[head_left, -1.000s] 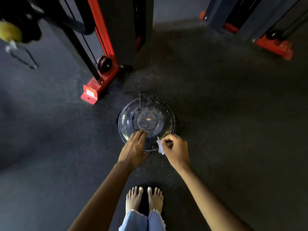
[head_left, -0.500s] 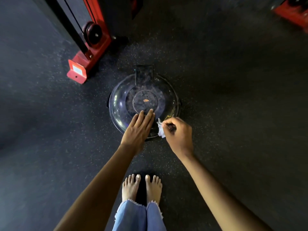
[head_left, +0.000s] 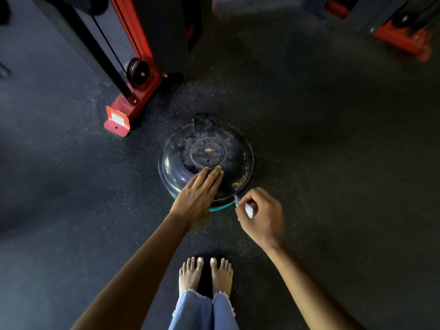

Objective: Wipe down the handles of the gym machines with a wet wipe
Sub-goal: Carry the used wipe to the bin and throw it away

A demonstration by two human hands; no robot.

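Small crumpled white wet wipe (head_left: 248, 210): pinched in the right hand (head_left: 262, 216), just right of frame centre, fingers curled shut around it with a corner poking out toward the upper left. It sits just beside the lower-right rim of the round black domed bin lid (head_left: 240, 160), apart from it or barely touching; cannot tell which.

Left hand (head_left: 196, 195): flat on the near slope of the lid, palm down, fingers straight and pressed together, tips pointing to the upper right. It holds nothing. A teal edge (head_left: 221, 207) shows under the lid's near rim.

Key relation: no machine handle lies within reach of either hand. The nearest equipment, the red and black cable machine base (head_left: 133, 101), stands at upper left, well apart, on the left hand's side. A second red base (head_left: 404, 41) sits at upper right.

Judgement: wipe seems headed for disposal, or freshly taken.

Writing: pale label (head_left: 116, 117) on red foot, illegible. Small orange mark (head_left: 208, 150) at lid centre, unreadable.
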